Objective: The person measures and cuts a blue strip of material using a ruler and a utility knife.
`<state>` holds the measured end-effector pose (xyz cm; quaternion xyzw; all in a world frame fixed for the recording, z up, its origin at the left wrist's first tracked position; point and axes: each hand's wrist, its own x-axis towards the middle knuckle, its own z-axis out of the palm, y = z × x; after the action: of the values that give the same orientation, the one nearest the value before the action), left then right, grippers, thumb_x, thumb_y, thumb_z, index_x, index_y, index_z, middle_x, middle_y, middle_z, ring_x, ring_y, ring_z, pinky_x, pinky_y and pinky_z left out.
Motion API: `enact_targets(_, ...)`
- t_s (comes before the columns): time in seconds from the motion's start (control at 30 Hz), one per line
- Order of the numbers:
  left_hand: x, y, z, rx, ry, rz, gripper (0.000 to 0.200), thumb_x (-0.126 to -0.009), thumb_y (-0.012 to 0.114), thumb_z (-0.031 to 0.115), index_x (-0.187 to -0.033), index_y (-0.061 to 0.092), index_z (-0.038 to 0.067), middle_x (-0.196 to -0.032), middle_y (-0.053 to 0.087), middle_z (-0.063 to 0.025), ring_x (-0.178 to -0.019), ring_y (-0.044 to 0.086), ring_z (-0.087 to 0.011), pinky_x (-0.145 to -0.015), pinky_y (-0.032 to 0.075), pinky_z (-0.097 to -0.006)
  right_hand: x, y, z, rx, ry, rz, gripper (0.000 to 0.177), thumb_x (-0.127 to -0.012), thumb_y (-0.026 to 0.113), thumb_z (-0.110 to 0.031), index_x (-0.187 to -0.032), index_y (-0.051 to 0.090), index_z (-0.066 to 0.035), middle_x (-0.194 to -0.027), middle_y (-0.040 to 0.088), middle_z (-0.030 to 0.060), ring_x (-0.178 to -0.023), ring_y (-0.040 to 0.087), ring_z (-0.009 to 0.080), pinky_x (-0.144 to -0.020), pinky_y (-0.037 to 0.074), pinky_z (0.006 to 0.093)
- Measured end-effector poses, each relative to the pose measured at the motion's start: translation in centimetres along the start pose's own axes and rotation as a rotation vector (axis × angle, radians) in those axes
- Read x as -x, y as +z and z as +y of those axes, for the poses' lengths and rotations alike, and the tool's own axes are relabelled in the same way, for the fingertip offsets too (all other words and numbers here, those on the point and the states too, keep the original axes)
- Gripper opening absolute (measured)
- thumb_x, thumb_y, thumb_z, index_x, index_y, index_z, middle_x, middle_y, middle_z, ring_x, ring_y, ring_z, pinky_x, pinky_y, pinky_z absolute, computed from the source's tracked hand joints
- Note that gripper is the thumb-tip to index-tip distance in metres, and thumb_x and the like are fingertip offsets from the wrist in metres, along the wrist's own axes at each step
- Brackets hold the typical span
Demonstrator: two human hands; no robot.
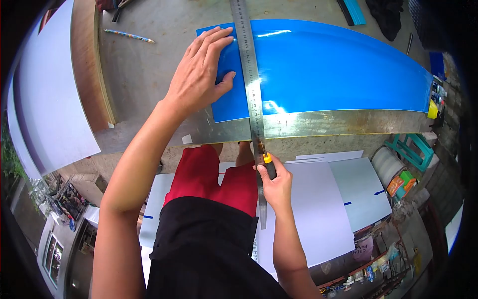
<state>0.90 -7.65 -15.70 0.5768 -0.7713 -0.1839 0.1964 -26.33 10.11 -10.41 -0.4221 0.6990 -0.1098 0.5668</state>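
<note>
A glossy blue sheet point(328, 70) lies on the metal-topped table, with a long steel ruler point(253, 84) across it near its left end. My left hand point(204, 70) rests on the sheet just left of the ruler, fingers stretched out and thumb apart. Below the table's front edge, my right hand point(279, 184) grips a utility knife point(269, 164) with a yellow and black handle. The knife is against or over the ruler's lower part, and its blade tip is hard to make out. The ruler's near end sticks out past the table edge, beside my right hand.
A pencil point(129, 36) lies on the table at the upper left. White panels point(50, 94) and a wooden strip point(92, 65) stand at the left. More pale panels point(318, 214) lie below the table. A teal stool point(411, 149) is at the right.
</note>
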Motion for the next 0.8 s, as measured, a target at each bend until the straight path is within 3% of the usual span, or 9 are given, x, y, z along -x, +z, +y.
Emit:
enact_targets(0.1, -0.2, 0.0, 0.5, 0.014, -0.016, 0.008, 0.071, -0.09, 0.071, 0.035, -0.154, 0.047, 0.016, -0.161, 0.042, -0.0088, -0.152, 0.033, -0.0339, -0.126, 0.029, -0.0524, -0.2, 0.1, -0.1, -0.002, 0.027, -0.001, 0.035, -0.097, 0.071, -0.009, -0.129, 0.065, 0.002, -0.098, 0.078, 0.013, -0.094, 0.077, 0.0205, -0.085, 0.057, 0.0321)
enact_targets(0.17, -0.2, 0.2, 1.1, -0.182, -0.005, -0.053, 0.077, -0.09, 0.072, 0.045, -0.158, 0.042, 0.024, -0.164, 0.037, -0.0071, -0.152, 0.032, -0.0327, -0.126, 0.029, -0.053, -0.4, 0.2, -0.1, -0.002, 0.03, -0.007, 0.035, -0.097, 0.071, -0.009, -0.13, 0.066, 0.002, -0.099, 0.078, 0.0131, -0.094, 0.077, 0.0209, -0.085, 0.057, 0.0322)
enact_targets(0.2, -0.2, 0.5, 1.0, -0.196, -0.02, -0.06, 0.086, -0.086, 0.072, 0.061, -0.16, 0.039, 0.031, -0.166, 0.034, -0.0048, -0.153, 0.031, -0.0315, -0.127, 0.028, -0.0532, -0.5, 0.2, -0.1, -0.012, 0.031, -0.014, 0.035, -0.097, 0.071, -0.009, -0.13, 0.065, 0.002, -0.099, 0.078, 0.0132, -0.094, 0.077, 0.0209, -0.085, 0.057, 0.0319)
enact_targets(0.3, -0.1, 0.9, 1.1, -0.207, -0.049, -0.058, 0.095, -0.08, 0.073, 0.071, -0.16, 0.039, 0.031, -0.166, 0.034, -0.0028, -0.153, 0.03, -0.031, -0.127, 0.028, -0.0531, -0.8, 0.1, -0.3, -0.014, 0.046, -0.03, 0.035, -0.097, 0.07, -0.008, -0.131, 0.065, 0.002, -0.099, 0.078, 0.0134, -0.095, 0.077, 0.0208, -0.085, 0.057, 0.0319)
enact_targets(0.47, -0.1, 1.0, 1.0, -0.198, -0.045, -0.045, 0.099, -0.077, 0.076, 0.072, -0.16, 0.039, 0.032, -0.166, 0.034, -0.0024, -0.153, 0.03, -0.0311, -0.127, 0.029, -0.0536, -1.3, -0.2, -0.4, -0.001, 0.046, -0.059, 0.034, -0.098, 0.07, -0.014, -0.129, 0.067, 0.0, -0.098, 0.078, 0.0144, -0.095, 0.076, 0.0199, -0.085, 0.057, 0.0329)
enact_targets(0.53, 0.1, 1.1, 1.1, -0.193, -0.046, -0.055, 0.099, -0.077, 0.076, 0.072, -0.16, 0.039, 0.033, -0.166, 0.034, -0.0024, -0.153, 0.03, -0.031, -0.127, 0.029, -0.0536, -1.2, -0.3, -0.8, 0.147, -0.033, 0.018, 0.031, -0.098, 0.071, -0.022, -0.121, 0.069, -0.002, -0.09, 0.075, 0.0128, -0.083, 0.071, 0.0168, -0.079, 0.055, 0.0331)
enact_targets(0.7, 0.1, 1.3, 0.7, -0.256, -0.011, -0.014, 0.098, -0.078, 0.073, 0.075, -0.158, 0.043, 0.028, -0.164, 0.038, -0.0056, -0.151, 0.035, -0.032, -0.126, 0.031, -0.0518, -2.1, 0.0, -1.2, 0.075, -0.035, 0.055, 0.029, -0.097, 0.074, -0.028, -0.11, 0.07, -0.002, -0.074, 0.061, 0.0064, -0.069, 0.052, 0.0135, -0.068, 0.048, 0.0308)
enact_targets(0.77, 0.2, 1.6, 0.5, -0.222, -0.029, -0.019, 0.101, -0.075, 0.075, 0.075, -0.159, 0.038, 0.034, -0.167, 0.033, -0.0017, -0.153, 0.03, -0.0321, -0.126, 0.03, -0.0565, -2.3, -0.1, -1.5, 0.083, 0.015, 0.022, 0.032, -0.096, 0.073, -0.026, -0.118, 0.07, -0.003, -0.083, 0.07, 0.0161, -0.073, 0.07, 0.0287, -0.07, 0.053, 0.0389)
enact_targets(0.8, 0.2, 1.7, 0.5, -0.217, -0.024, -0.013, 0.101, -0.075, 0.075, 0.076, -0.159, 0.038, 0.034, -0.167, 0.033, -0.0017, -0.153, 0.03, -0.0321, -0.126, 0.031, -0.0566, -2.4, 0.0, -1.3, 0.083, 0.018, 0.019, 0.032, -0.096, 0.073, -0.026, -0.118, 0.07, -0.003, -0.083, 0.07, 0.0161, -0.073, 0.07, 0.0287, -0.07, 0.053, 0.0389)
